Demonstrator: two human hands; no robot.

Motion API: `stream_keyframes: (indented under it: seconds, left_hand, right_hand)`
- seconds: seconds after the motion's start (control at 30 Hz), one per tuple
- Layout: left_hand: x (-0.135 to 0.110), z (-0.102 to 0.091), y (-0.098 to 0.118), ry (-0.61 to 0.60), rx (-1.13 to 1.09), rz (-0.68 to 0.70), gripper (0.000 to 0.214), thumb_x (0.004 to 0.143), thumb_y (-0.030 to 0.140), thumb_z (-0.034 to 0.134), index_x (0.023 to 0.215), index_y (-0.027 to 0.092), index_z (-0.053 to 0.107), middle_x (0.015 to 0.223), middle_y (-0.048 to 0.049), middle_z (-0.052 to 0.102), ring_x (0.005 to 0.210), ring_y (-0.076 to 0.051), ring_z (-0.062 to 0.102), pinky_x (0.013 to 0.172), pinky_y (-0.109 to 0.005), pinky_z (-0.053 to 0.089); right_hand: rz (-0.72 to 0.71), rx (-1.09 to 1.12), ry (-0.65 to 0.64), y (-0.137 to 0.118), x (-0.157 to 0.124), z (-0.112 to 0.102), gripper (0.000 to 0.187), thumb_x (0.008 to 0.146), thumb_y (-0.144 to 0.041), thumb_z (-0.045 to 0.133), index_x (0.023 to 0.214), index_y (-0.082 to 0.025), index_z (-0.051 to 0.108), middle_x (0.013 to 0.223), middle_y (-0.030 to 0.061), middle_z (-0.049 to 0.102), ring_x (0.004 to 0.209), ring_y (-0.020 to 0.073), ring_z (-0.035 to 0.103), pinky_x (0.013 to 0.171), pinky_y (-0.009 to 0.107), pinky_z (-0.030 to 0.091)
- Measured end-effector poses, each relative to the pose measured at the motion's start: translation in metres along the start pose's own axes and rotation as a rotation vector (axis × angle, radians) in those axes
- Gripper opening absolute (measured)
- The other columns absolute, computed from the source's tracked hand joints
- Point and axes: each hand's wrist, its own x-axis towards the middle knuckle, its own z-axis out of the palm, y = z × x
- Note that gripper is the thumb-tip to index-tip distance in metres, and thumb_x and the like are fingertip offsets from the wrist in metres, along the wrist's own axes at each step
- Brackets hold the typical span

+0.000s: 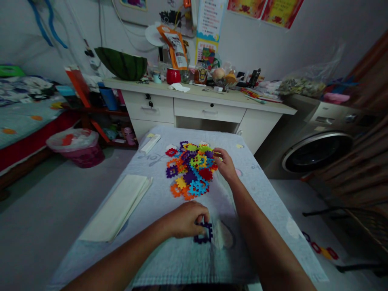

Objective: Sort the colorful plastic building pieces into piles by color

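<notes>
A pile of colourful interlocking plastic pieces [190, 169] lies in the middle of a table covered with a pale cloth [260, 202]. My left hand [186, 220] rests on the cloth near me, fingers curled on a dark purple piece [204, 234]. My right hand [226, 163] reaches to the right edge of the pile and pinches a yellow piece [217, 153] there.
A folded white cloth [117, 208] lies on the table's left side, a small white box [150, 143] at its far left corner. Beyond stand a cluttered white desk [209, 109], a washing machine [318, 151] to the right and a lined bin [75, 147] to the left.
</notes>
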Motion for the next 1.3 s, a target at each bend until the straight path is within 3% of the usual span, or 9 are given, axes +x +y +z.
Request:
stream_keyframes:
  seconds: [0.1, 0.23, 0.4, 0.57, 0.67, 0.77, 1.0, 1.1, 1.3]
  left_hand:
    - [0.005, -0.02, -0.003, 0.128, -0.097, -0.035, 0.011, 0.069, 0.022, 0.063, 0.08, 0.02, 0.064, 0.067, 0.0048, 0.053, 0.064, -0.011, 0.049, 0.058, -0.022, 0.032]
    - [0.023, -0.053, -0.017, 0.465, -0.183, -0.074, 0.015, 0.074, 0.033, 0.062, 0.079, 0.019, 0.06, 0.063, 0.0053, 0.049, 0.06, -0.012, 0.046, 0.056, -0.023, 0.033]
    - [0.054, -0.091, -0.05, 0.797, -0.089, -0.065, 0.02, 0.079, 0.038, 0.059, 0.081, 0.019, 0.061, 0.074, 0.0007, 0.058, 0.073, -0.017, 0.056, 0.069, -0.029, 0.044]
    - [0.081, -0.125, -0.094, 0.956, 0.21, -0.145, 0.023, 0.082, 0.04, 0.058, 0.094, 0.022, 0.065, 0.106, -0.0063, 0.063, 0.111, -0.024, 0.054, 0.101, -0.041, 0.039]
    - [0.102, -0.144, -0.119, 0.918, 0.254, -0.313, 0.035, 0.085, 0.044, 0.051, 0.11, 0.022, 0.064, 0.125, -0.0089, 0.057, 0.122, -0.025, 0.049, 0.106, -0.04, 0.036]
    - [0.124, -0.157, -0.136, 0.76, 0.256, -0.467, 0.048, 0.088, 0.052, 0.043, 0.125, 0.026, 0.059, 0.137, -0.0104, 0.05, 0.131, -0.028, 0.043, 0.108, -0.042, 0.033]
    - [0.161, -0.168, -0.148, 0.685, 0.162, -0.608, 0.056, 0.073, 0.067, 0.054, 0.109, 0.026, 0.067, 0.124, -0.0149, 0.062, 0.126, -0.042, 0.046, 0.101, -0.056, 0.033]
    - [0.165, -0.169, -0.146, 0.653, 0.104, -0.563, 0.05, 0.067, 0.065, 0.061, 0.094, 0.024, 0.069, 0.11, -0.0125, 0.068, 0.115, -0.038, 0.055, 0.095, -0.049, 0.04]
    - [0.161, -0.155, -0.13, 0.607, -0.035, -0.26, 0.033, 0.065, 0.048, 0.064, 0.085, 0.021, 0.064, 0.087, -0.0009, 0.068, 0.087, -0.021, 0.061, 0.078, -0.03, 0.048]
  right_hand:
    - [0.092, -0.176, 0.156, 0.015, 0.013, -0.006, 0.033, 0.076, -0.029, 0.048, 0.102, -0.018, 0.065, 0.109, 0.0087, 0.064, 0.087, 0.0205, 0.06, 0.084, 0.038, 0.049]
    - [0.23, -0.458, 0.261, 0.038, 0.023, -0.005, 0.035, 0.08, -0.035, 0.051, 0.103, -0.016, 0.067, 0.113, 0.0141, 0.064, 0.106, 0.0274, 0.056, 0.097, 0.044, 0.04]
    - [0.281, -0.594, 0.136, 0.052, 0.017, 0.009, 0.051, 0.089, -0.049, 0.048, 0.126, -0.016, 0.058, 0.122, 0.0171, 0.063, 0.118, 0.0298, 0.053, 0.103, 0.048, 0.03]
    - [0.19, -0.571, 0.016, 0.053, 0.01, 0.009, 0.053, 0.093, -0.055, 0.039, 0.13, -0.021, 0.054, 0.121, 0.0126, 0.066, 0.116, 0.0278, 0.057, 0.105, 0.049, 0.026]
    - [0.183, -0.532, 0.015, 0.052, 0.009, 0.007, 0.055, 0.092, -0.056, 0.039, 0.132, -0.021, 0.052, 0.127, 0.0132, 0.062, 0.12, 0.0285, 0.054, 0.106, 0.05, 0.025]
    - [0.169, -0.484, 0.039, 0.052, 0.01, 0.008, 0.055, 0.091, -0.056, 0.04, 0.134, -0.022, 0.05, 0.133, 0.0135, 0.057, 0.123, 0.0279, 0.05, 0.108, 0.051, 0.023]
    - [0.168, -0.503, 0.018, 0.052, 0.009, 0.009, 0.053, 0.092, -0.056, 0.04, 0.131, -0.023, 0.053, 0.127, 0.0133, 0.058, 0.121, 0.0275, 0.051, 0.108, 0.051, 0.022]
    - [0.152, -0.497, -0.013, 0.052, 0.01, 0.009, 0.05, 0.092, -0.055, 0.039, 0.129, -0.024, 0.055, 0.128, 0.0122, 0.059, 0.124, 0.028, 0.049, 0.109, 0.051, 0.022]
    - [0.115, -0.367, 0.013, 0.06, 0.016, 0.014, 0.054, 0.083, -0.048, 0.055, 0.129, -0.019, 0.055, 0.124, 0.0133, 0.057, 0.117, 0.0271, 0.052, 0.105, 0.045, 0.036]
